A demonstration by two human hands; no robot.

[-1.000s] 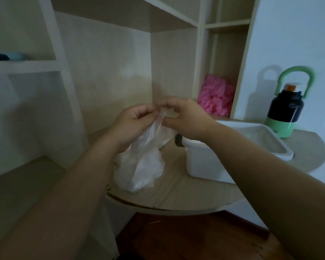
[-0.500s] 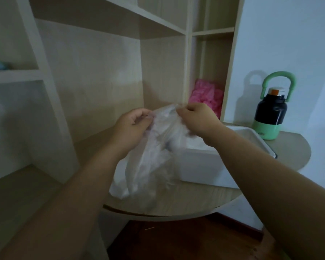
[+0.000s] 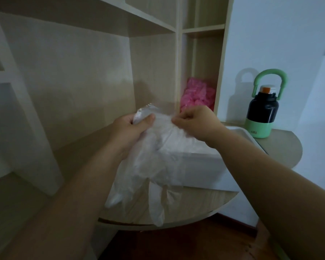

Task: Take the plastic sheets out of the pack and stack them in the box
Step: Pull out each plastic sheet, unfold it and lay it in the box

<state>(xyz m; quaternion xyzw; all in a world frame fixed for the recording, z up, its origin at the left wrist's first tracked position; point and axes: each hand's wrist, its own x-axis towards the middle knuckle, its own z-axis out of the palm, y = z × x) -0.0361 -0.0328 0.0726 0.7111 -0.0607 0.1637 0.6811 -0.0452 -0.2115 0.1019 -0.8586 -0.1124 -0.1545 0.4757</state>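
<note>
I hold a clear, thin plastic sheet (image 3: 158, 162) up in front of me over the rounded wooden tabletop (image 3: 204, 203). It is shaped like a glove, with finger-like ends hanging down. My left hand (image 3: 131, 128) grips its upper left part, thumb on top. Its upper right edge is pinched by my right hand (image 3: 193, 121). Behind the sheet, on the table, stands the white box (image 3: 204, 166), partly hidden by the plastic. I cannot make out the pack separately from the sheet.
A black and green bottle (image 3: 262, 109) with a green handle stands at the table's back right. Pink crumpled material (image 3: 197, 96) fills a narrow shelf compartment behind my hands. Wooden shelves rise at the left and back; dark floor (image 3: 176, 244) lies below.
Both hands have lifted the plastic off the table and drawn it apart, so the sheet now hangs spread between them in front of the box.
</note>
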